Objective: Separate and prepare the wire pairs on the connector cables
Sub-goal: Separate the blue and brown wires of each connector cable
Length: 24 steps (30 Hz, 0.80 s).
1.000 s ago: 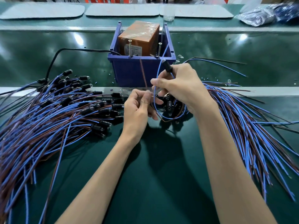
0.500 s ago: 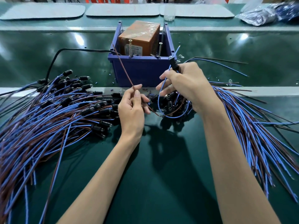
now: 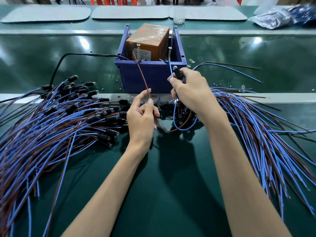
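Blue and brown left pile (image 3: 51, 130): many two-wire cables lie fanned over the left of the green table (image 3: 171, 194), their black connector ends gathered toward the middle and their loose ends running off toward the left edge.
Black cord (image 3: 57, 69): it rises from the far side of the left pile, curves right and goes over the rim of the blue bin.
Left hand (image 3: 142, 118): thumb and forefinger pinch the brown wire, the other fingers curled under.
Brown wire (image 3: 142, 77): from the pinch it rises to the front rim of the bin; below the hand it dips to the table and curves right.
Blue bin (image 3: 150, 79): it stands beyond both hands, holding a brown box (image 3: 148, 41) wrapped in clear film; two screws (image 3: 138, 49) stand upright at its front rim.
Right hand (image 3: 193, 94): fingers are closed round the connector (image 3: 178, 73), whose clear tip points up and left.
Blue wire (image 3: 174, 115): it hangs in a loop below the right hand, beside the brown one, apart from it higher up.
Right pile (image 3: 266, 137): more blue and brown cables fan out to the right, passing under the right forearm.
Far edge: grey mats (image 3: 46, 13) lie in a row, with plastic bags (image 3: 275, 19) at the right.
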Tool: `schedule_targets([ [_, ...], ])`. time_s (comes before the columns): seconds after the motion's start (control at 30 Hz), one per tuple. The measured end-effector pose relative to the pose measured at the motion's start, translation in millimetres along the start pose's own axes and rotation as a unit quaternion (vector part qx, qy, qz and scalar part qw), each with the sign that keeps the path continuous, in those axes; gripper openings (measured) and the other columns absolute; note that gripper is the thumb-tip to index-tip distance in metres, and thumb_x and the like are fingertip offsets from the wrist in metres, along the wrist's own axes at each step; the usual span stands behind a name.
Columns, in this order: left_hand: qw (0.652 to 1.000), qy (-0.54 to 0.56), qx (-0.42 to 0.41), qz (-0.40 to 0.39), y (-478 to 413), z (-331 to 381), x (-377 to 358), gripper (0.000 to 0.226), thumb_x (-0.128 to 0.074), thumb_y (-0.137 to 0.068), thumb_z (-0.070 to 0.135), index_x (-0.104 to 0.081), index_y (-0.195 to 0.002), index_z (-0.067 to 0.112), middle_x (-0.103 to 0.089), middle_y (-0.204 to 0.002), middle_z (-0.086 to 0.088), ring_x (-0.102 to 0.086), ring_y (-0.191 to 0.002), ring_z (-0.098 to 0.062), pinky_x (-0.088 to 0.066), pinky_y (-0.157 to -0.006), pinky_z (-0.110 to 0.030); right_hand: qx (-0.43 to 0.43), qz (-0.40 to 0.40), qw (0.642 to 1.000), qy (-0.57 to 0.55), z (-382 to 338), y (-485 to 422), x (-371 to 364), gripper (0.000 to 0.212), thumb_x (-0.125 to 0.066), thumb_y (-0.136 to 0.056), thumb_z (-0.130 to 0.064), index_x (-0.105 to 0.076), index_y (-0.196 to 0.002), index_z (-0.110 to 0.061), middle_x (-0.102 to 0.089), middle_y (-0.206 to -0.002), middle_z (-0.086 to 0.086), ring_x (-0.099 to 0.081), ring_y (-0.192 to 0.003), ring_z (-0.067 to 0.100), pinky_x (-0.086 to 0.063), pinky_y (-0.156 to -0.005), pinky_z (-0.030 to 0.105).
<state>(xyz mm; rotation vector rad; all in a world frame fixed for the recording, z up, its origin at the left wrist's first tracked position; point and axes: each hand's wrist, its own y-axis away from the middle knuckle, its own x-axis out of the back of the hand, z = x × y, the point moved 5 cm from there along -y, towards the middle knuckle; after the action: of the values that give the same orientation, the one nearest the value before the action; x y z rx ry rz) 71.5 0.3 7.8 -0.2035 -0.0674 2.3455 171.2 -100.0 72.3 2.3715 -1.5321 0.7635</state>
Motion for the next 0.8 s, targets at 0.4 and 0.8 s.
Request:
schedule_targets([
  [0.4, 1.000, -0.003, 0.003, -0.007, 1.8, 2.9, -2.1, 0.030, -0.049, -0.098, 0.009, -0.063, -0.108, 0.034, -0.051, -0.049, 0.009, -0.036, -0.041, -0.004, -0.032, -0.038, -0.016, 0.007, 0.013, 1.000, 0.003, -1.3, -0.1, -0.3, 0.015, -0.051, -0.095, -0.025, -0.064, -0.094, -0.017, -0.059, -0.062, -0.006, -0.054, -0.060, 0.008, -0.039, -0.053, 0.014],
  [0.8, 1.000, -0.002, 0.000, -0.011, 0.6, 2.2, -2.9, 0.029, -0.049, -0.097, 0.007, -0.066, -0.108, 0.028, -0.048, -0.047, 0.011, -0.038, -0.042, -0.001, -0.032, -0.041, -0.013, 0.025, -0.016, 1.000, -0.006, -7.6, 3.1, -1.1, 0.013, -0.051, -0.095, -0.020, -0.064, -0.093, -0.019, -0.055, -0.060, -0.008, -0.051, -0.044, -0.005, -0.036, -0.050, 0.006],
])
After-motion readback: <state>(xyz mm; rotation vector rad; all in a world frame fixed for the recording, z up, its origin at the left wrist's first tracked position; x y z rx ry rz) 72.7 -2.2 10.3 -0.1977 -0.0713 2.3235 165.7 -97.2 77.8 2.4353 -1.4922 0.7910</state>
